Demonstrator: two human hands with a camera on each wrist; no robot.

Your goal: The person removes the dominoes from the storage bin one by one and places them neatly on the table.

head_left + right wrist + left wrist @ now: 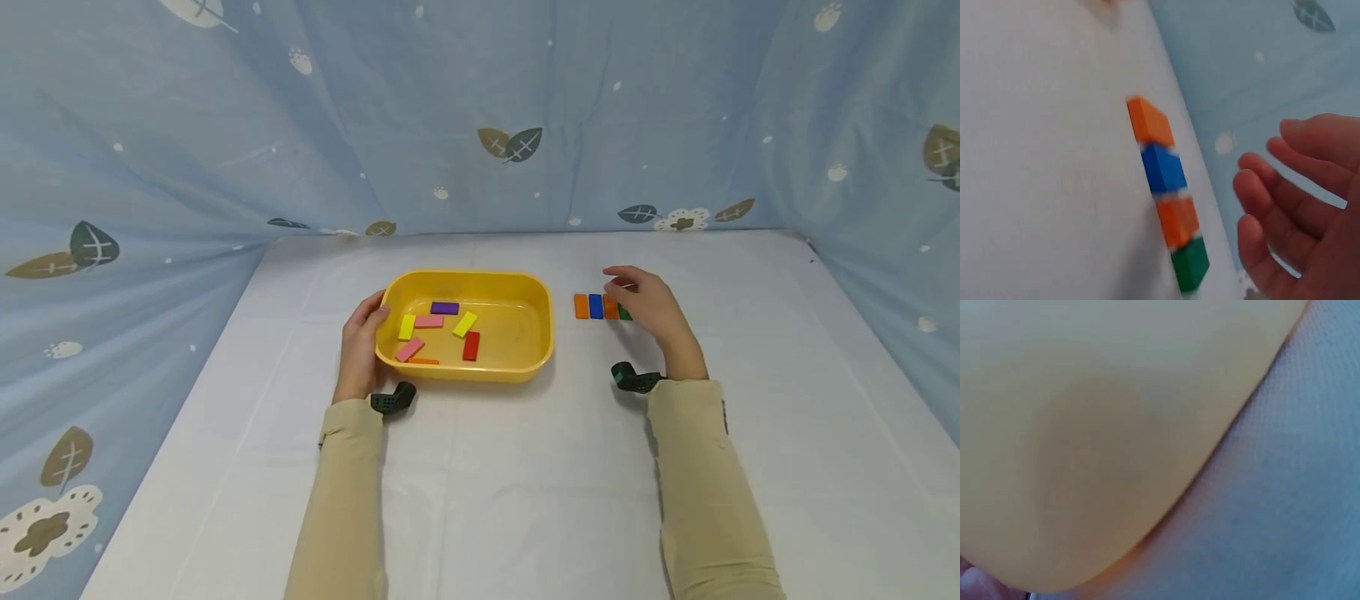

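Note:
At the left end of a yellow plastic tub point(517, 329), my left hand point(358, 350) grips the rim, thumb at the edge. Inside lie several small flat blocks: purple point(445, 308), pink point(429, 322), yellow point(465, 324), red point(471, 346), and a partly hidden orange one point(424, 362). Right of the tub, a row of blocks runs orange point(1150, 122), blue point(1165, 170), orange point(1179, 222), green point(1191, 265). Over the row's right end hovers my right hand point(651, 307), fingers loosely bent, holding nothing. The tub's blurred wall point(1116, 456) fills most of the left wrist view.
A white cloth point(517, 492) covers the table. Behind and at the sides hangs a blue curtain point(420, 125) with leaf and flower prints. Black wrist cameras point(393, 398) sit at both cuffs, the left one close to the tub's front edge.

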